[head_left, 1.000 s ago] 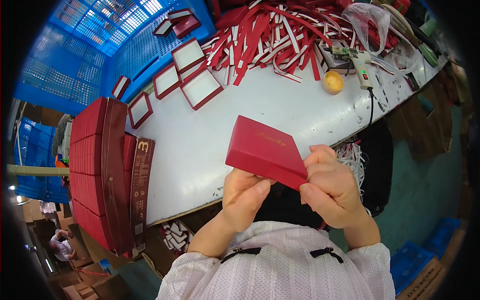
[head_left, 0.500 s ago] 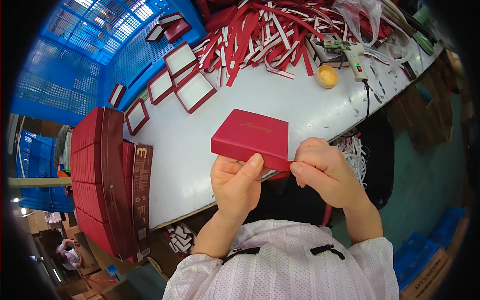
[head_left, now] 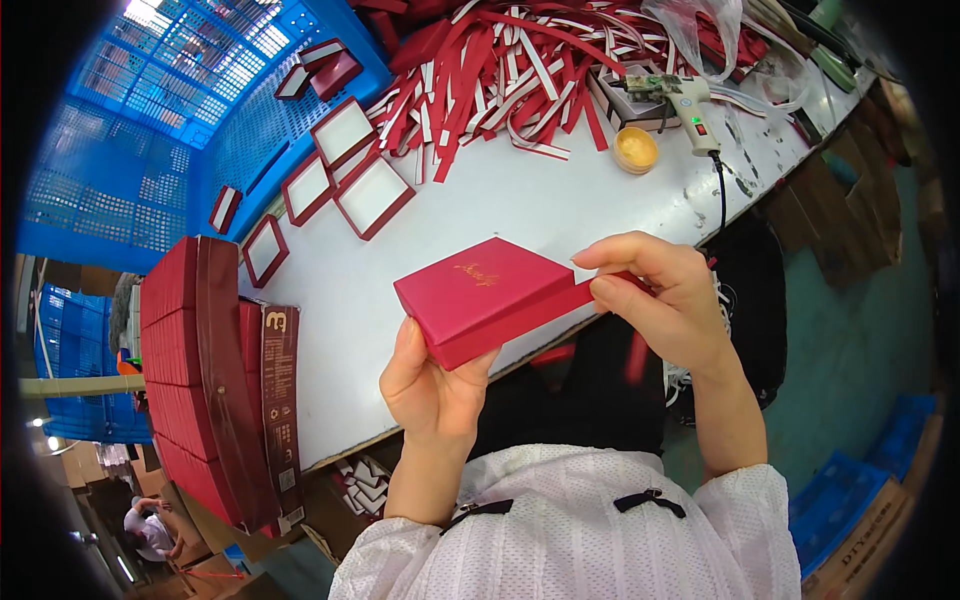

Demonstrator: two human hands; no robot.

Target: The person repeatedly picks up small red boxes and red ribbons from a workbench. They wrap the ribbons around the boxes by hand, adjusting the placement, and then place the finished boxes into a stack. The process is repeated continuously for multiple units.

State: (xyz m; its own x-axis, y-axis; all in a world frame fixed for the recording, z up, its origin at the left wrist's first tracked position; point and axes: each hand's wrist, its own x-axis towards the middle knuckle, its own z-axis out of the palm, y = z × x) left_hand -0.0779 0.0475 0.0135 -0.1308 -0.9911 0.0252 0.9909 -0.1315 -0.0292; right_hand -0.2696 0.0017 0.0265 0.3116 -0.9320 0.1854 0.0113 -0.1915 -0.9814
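Note:
A red jewelry box (head_left: 485, 290) with gold lettering on its lid is tilted in front of me, above the white table. My left hand (head_left: 435, 395) grips it from below at its near left corner, thumb against the side. Along the box's near side runs a red strip (head_left: 583, 298), whose right end stretches past the corner. My right hand (head_left: 665, 295) pinches that end between thumb and forefinger, with the other fingers curled.
Several open box halves (head_left: 375, 197) lie beside a blue crate (head_left: 260, 130). A heap of red and white strips (head_left: 510, 85) covers the far side, near a glue gun (head_left: 690, 112) and a small yellow-filled tub (head_left: 636, 150). Stacked red boxes (head_left: 175, 370) stand left on the white table (head_left: 345, 340).
My right hand has moved up and right, drawing the strip's end out from the box's corner. My left hand and the box have shifted left, and the box has turned.

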